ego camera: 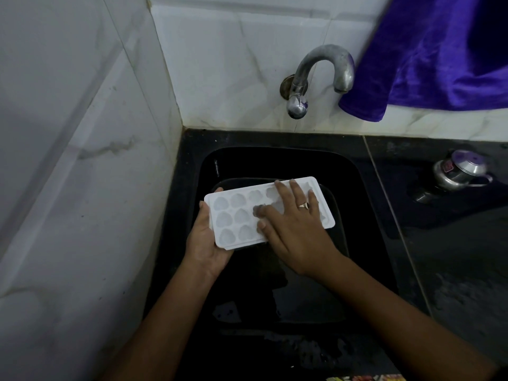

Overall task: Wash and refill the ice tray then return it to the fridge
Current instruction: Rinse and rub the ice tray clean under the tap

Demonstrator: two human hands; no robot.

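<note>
ice tray (236,215) being rubbed over sink (275,158)
left grip (204,243) clamping its end, right grip (294,229) lying flat; one-handed hold risking a drop.

White marble-tiled walls (82,133), black counter (453,257)

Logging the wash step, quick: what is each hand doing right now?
Left hand: grips the ice tray by its left end.
Right hand: open, fingers flat on the tray.

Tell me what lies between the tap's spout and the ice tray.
Head view: no object and no water stream. Below the tap come only wall tile and the black sink rim, then the ice tray.
</note>
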